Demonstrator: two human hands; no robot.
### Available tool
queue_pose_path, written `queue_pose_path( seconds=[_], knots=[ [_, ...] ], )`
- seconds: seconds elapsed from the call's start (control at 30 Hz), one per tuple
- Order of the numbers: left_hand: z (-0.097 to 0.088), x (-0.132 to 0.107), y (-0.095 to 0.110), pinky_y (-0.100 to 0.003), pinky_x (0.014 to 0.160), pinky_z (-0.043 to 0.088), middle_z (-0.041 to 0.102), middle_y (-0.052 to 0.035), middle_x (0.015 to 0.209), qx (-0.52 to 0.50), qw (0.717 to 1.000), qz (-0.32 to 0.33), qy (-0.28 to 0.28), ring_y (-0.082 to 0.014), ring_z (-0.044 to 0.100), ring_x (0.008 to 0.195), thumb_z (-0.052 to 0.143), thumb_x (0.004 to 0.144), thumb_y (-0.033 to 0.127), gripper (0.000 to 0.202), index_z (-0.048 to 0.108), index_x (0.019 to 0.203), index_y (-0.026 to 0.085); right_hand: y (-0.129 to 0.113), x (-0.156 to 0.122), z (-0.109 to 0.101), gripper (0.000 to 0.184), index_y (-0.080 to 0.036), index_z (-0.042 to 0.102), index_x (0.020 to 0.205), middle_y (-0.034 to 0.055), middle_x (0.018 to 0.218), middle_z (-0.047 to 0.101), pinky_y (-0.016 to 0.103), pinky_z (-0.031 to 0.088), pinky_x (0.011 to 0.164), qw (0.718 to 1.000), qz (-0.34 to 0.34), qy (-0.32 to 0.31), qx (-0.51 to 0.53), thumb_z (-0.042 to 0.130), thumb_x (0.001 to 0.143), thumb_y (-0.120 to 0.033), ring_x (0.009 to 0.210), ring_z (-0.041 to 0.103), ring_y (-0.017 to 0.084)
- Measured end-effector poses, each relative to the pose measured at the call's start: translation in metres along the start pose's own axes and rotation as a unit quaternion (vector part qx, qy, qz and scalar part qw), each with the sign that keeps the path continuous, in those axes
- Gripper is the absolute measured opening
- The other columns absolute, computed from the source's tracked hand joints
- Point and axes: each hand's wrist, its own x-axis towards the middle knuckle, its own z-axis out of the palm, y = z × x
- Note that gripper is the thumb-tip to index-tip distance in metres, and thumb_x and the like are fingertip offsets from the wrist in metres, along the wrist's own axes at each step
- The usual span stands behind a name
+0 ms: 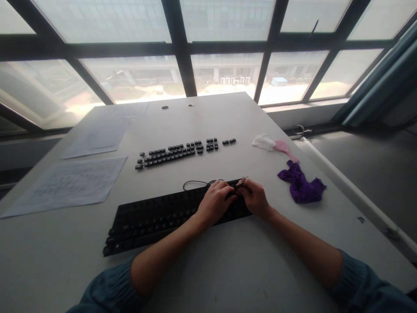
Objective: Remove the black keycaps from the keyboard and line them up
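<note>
Both hands are down at the right end of the keyboard (pixel 156 217), which lies slightly askew near the front edge of the table (pixel 228 269). The left hand (pixel 215 202) sits on top of that end with its fingers curled onto the board; whether they pinch anything underneath, I cannot tell. Just right of it, the right hand (pixel 257 200) is closed around a small tool (pixel 243 180), whose thin pale tip pokes up at the keyboard's far right corner. Beyond the keyboard, rows of loose keycaps (pixel 182 152) are laid out in order, and a thin black cable (pixel 195 183) loops along its far edge. To do this well, I'd say the left hand should press the board flat so it doesn't skate on the smooth top, while the tool works straight up and down, not at a slant. A purple cloth (pixel 301 184) lies right of the keyboard, close to the right elbow's sweep. Papers (pixel 70 184) sit well apart to the left.
</note>
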Motion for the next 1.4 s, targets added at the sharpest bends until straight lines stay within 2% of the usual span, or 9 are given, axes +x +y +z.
queue_pose_path(
  seconds=[0.13, 0.33, 0.47, 0.8, 1.0, 1.13, 1.23, 1.33, 1.4],
  knots=[
    [0.001, 0.000, -0.001, -0.037, 0.088, 0.049, 0.063, -0.0044, 0.094, -0.008, 1.000, 0.005, -0.001, -0.0223, 0.056, 0.095, 0.068, 0.087, 0.025, 0.009, 0.068, 0.095, 0.021, -0.001, 0.000, 0.000, 0.008, -0.021, 0.061, 0.083, -0.0004, 0.074, 0.065, 0.029, 0.050, 0.066, 1.000, 0.007, 0.005, 0.011, 0.056, 0.088, -0.018, 0.064, 0.062, 0.016],
    [0.000, -0.001, 0.003, -0.034, 0.086, 0.049, 0.060, -0.0047, 0.096, -0.039, 0.999, 0.001, 0.024, -0.0207, 0.056, 0.095, 0.060, 0.093, 0.028, 0.009, 0.064, 0.098, 0.021, -0.005, 0.002, 0.000, 0.011, -0.021, 0.062, 0.085, -0.0008, 0.069, 0.064, 0.029, 0.050, 0.065, 0.997, 0.042, 0.051, 0.044, 0.054, 0.092, -0.023, 0.063, 0.061, 0.016],
    [-0.002, 0.000, 0.005, -0.035, 0.090, 0.049, 0.061, -0.0045, 0.098, -0.051, 0.998, 0.006, 0.027, -0.0213, 0.056, 0.099, 0.064, 0.091, 0.026, 0.010, 0.063, 0.100, 0.022, -0.006, 0.002, 0.000, 0.012, -0.021, 0.063, 0.086, -0.0004, 0.071, 0.065, 0.030, 0.051, 0.067, 0.997, 0.037, 0.057, 0.047, 0.055, 0.093, -0.025, 0.065, 0.062, 0.017],
    [-0.003, -0.001, 0.006, -0.039, 0.093, 0.049, 0.064, -0.0037, 0.103, -0.087, 0.995, -0.004, 0.039, -0.0220, 0.058, 0.102, 0.069, 0.084, 0.014, 0.041, 0.053, 0.120, 0.024, -0.004, 0.003, 0.003, 0.013, -0.022, 0.057, 0.089, -0.0002, 0.071, 0.065, 0.030, 0.053, 0.063, 0.992, 0.077, 0.084, 0.057, 0.058, 0.093, -0.034, 0.064, 0.066, 0.018],
    [-0.005, 0.001, 0.009, -0.038, 0.093, 0.050, 0.063, -0.0050, 0.108, -0.037, 0.998, 0.042, 0.031, -0.0211, 0.057, 0.103, 0.061, 0.090, 0.017, 0.017, 0.062, 0.106, 0.024, -0.003, 0.009, 0.003, 0.020, -0.022, 0.054, 0.088, -0.0003, 0.070, 0.064, 0.030, 0.054, 0.061, 0.985, 0.107, 0.093, 0.097, 0.056, 0.094, -0.041, 0.061, 0.065, 0.018],
    [-0.006, -0.002, 0.010, -0.039, 0.095, 0.050, 0.061, -0.0070, 0.111, -0.040, 0.995, 0.036, 0.079, -0.0216, 0.057, 0.106, 0.061, 0.091, 0.020, 0.011, 0.063, 0.102, 0.022, -0.002, 0.012, 0.002, 0.022, -0.021, 0.053, 0.085, -0.0003, 0.069, 0.064, 0.029, 0.053, 0.059, 0.982, 0.110, 0.102, 0.117, 0.055, 0.094, -0.042, 0.058, 0.062, 0.016],
    [-0.016, -0.005, 0.019, -0.035, 0.090, 0.053, 0.064, -0.0070, 0.105, -0.075, 0.992, 0.042, 0.094, -0.0193, 0.061, 0.098, 0.058, 0.094, 0.022, 0.011, 0.065, 0.103, 0.022, -0.002, 0.013, 0.002, 0.023, -0.021, 0.053, 0.084, -0.0005, 0.068, 0.063, 0.029, 0.052, 0.058, 0.978, 0.113, 0.109, 0.135, 0.056, 0.094, -0.041, 0.057, 0.061, 0.016],
    [-0.036, -0.003, 0.029, -0.032, 0.084, 0.055, 0.068, -0.0061, 0.100, -0.109, 0.988, 0.023, 0.105, -0.0182, 0.065, 0.091, 0.061, 0.092, 0.025, 0.012, 0.069, 0.101, 0.022, 0.001, 0.013, 0.004, 0.022, -0.022, 0.053, 0.086, -0.0008, 0.067, 0.063, 0.029, 0.052, 0.056, 0.973, 0.122, 0.108, 0.163, 0.057, 0.094, -0.042, 0.057, 0.062, 0.017],
    [-0.050, 0.008, 0.029, -0.032, 0.081, 0.057, 0.069, -0.0057, 0.098, -0.116, 0.986, -0.001, 0.124, -0.0181, 0.066, 0.087, 0.066, 0.089, 0.027, 0.011, 0.071, 0.098, 0.022, 0.003, 0.013, 0.005, 0.022, -0.022, 0.054, 0.088, -0.0009, 0.066, 0.063, 0.029, 0.052, 0.055, 0.969, 0.126, 0.107, 0.182, 0.058, 0.093, -0.043, 0.057, 0.063, 0.018]
  ],
)
